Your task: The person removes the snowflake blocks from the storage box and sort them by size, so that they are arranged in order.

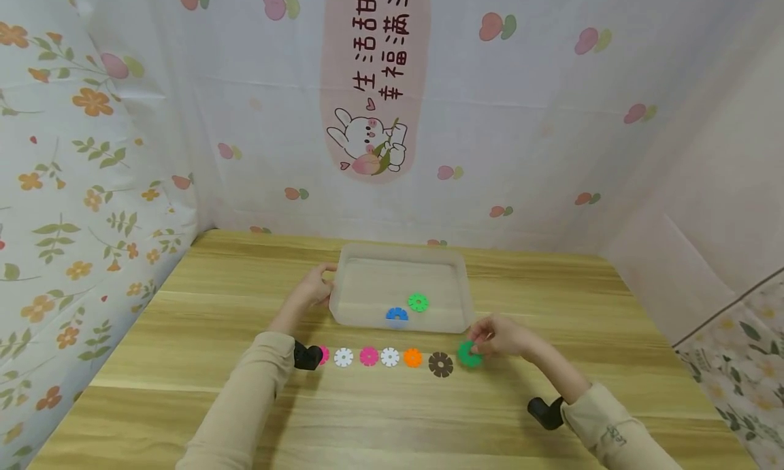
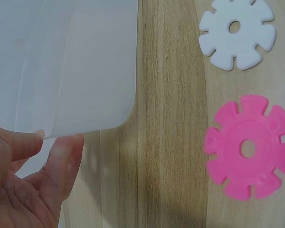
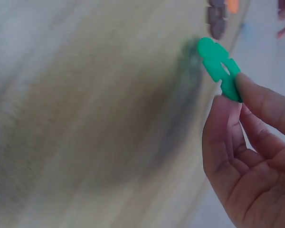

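Note:
My right hand (image 1: 499,335) pinches a dark green notched plastic disc (image 3: 219,70) between thumb and fingers. The disc is tilted, its far edge near the table at the right end of a row of discs. Beside it in the row lie a brown disc (image 1: 440,364) and an orange disc (image 1: 413,358). With thumb and fingers, my left hand (image 2: 35,173) grips the edge of a translucent plastic box (image 2: 102,71) at its left side. Inside the box are a bright green disc (image 1: 418,302) and a blue disc (image 1: 397,313), the blue one partly behind the front wall.
Further left in the row lie a white disc (image 1: 390,357), a pink disc (image 1: 369,356), another white disc (image 2: 237,35) and another pink disc (image 2: 249,147). They rest on a wood-grain table (image 1: 380,422). A patterned cloth (image 1: 527,116) hangs behind it.

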Motion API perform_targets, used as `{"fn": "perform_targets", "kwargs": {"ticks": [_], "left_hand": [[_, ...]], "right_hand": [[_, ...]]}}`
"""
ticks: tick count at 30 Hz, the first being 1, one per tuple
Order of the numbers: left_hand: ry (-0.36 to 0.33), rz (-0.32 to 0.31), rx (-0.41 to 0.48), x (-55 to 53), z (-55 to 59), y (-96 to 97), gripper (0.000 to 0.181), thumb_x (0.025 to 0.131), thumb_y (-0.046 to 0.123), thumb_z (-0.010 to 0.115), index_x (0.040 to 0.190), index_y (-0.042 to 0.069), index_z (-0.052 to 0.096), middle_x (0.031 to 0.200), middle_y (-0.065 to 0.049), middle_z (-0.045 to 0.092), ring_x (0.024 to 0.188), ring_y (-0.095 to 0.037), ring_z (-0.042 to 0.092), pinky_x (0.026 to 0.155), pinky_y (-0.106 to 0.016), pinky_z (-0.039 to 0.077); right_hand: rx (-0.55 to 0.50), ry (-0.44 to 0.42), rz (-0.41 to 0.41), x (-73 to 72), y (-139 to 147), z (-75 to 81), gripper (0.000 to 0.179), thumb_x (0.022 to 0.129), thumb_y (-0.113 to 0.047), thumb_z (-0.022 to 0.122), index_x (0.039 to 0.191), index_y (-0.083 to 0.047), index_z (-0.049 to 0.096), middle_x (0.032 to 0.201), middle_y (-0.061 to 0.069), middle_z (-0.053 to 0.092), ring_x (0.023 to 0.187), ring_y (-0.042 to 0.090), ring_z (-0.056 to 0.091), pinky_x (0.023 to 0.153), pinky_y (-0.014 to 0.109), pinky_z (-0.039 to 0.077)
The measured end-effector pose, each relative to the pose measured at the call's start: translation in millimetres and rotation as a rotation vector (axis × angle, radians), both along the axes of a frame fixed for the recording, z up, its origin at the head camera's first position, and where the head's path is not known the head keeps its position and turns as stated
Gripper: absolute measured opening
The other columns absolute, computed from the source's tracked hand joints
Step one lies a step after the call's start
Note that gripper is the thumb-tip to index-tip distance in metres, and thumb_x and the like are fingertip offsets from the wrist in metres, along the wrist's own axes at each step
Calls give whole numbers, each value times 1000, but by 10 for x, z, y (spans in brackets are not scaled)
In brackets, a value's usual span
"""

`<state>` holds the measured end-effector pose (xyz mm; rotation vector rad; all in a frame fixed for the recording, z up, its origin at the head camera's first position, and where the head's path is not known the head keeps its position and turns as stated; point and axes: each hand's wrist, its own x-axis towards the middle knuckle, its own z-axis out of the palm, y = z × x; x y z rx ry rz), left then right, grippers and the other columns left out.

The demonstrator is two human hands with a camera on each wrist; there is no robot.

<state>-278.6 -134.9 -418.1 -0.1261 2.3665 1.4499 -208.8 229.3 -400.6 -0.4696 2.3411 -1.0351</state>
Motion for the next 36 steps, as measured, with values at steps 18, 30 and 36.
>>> {"fn": "perform_targets", "kwargs": {"ticks": [18,30,36], "left_hand": [[10,2,7,1,26,5,45,94,0,40,139,4,31,98,-22,60,65,-14,55,57,-25,46],[17,14,40,-1,-11,17,45,94,-2,41,137,4,32,99,-24,60,70,-16,59,55,-21,48],[14,22,50,-4,-20,2,45,94,-2,41,138,5,32,98,-22,60,69,-16,57,55,-21,47]], "right_hand": [[89,193,-62,5,-40,-116,13,84,-5,60,91,6,63,79,9,61,71,13,52,59,21,44],[134,289,-151,-405,-480,71,25,85,-11,62,104,5,60,88,12,60,83,22,58,69,31,49],[188,299,-204,-625,-746,-129,34,78,-7,69,107,7,57,94,18,60,86,27,60,76,36,51]]}}
